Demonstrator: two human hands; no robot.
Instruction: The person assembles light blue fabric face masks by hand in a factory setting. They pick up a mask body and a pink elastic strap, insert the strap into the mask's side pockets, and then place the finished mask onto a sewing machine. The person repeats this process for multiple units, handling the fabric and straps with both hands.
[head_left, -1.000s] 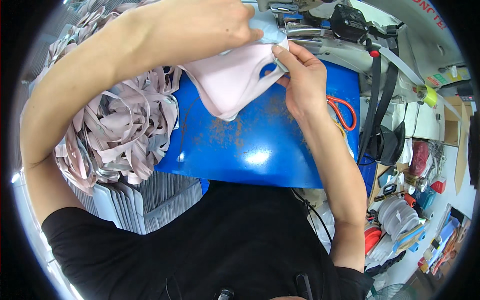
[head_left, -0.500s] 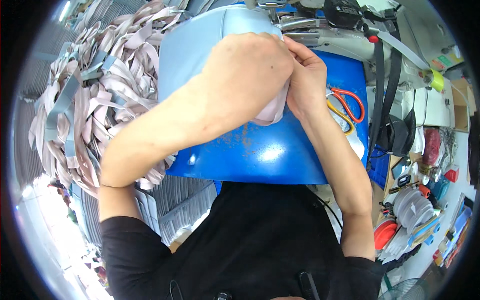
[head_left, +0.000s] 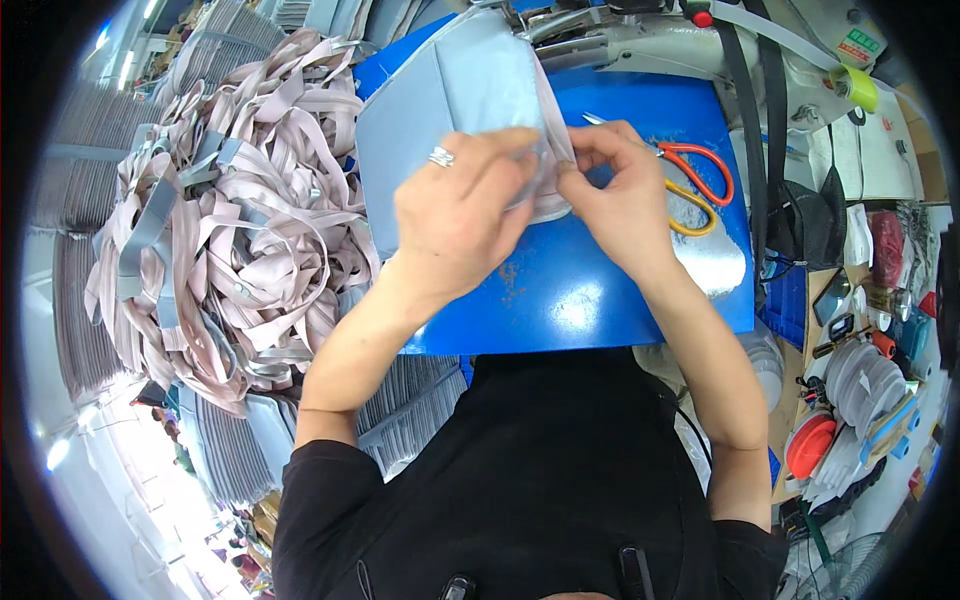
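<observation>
A light blue-grey fabric piece (head_left: 405, 130) with a pale pink strip (head_left: 553, 125) along its right side lies over the blue work surface (head_left: 480, 325), below the sewing machine. My left hand (head_left: 450, 205), wearing a ring, is on the front of the piece with bent fingers closed on its fabric near the pink strip; the fingertips are a little blurred. At the lower right corner my right hand (head_left: 625, 190) pinches the edge of the piece between thumb and fingers. Scissors (head_left: 695, 185) with one red and one yellow handle lie just right of my right hand.
A heap of pale pink straps (head_left: 280, 220) rises at the left, with stacks of grey panels (head_left: 85, 310) beyond and below it. The sewing machine (head_left: 650, 50) spans the top right. Black straps (head_left: 745, 130) hang beside it. Assorted tools and white discs (head_left: 865, 385) sit far right.
The fabric piece has come away from the machine's needle area toward me. My left hand has drawn back from beside my right hand and moved down and left. The view has shifted slightly.
</observation>
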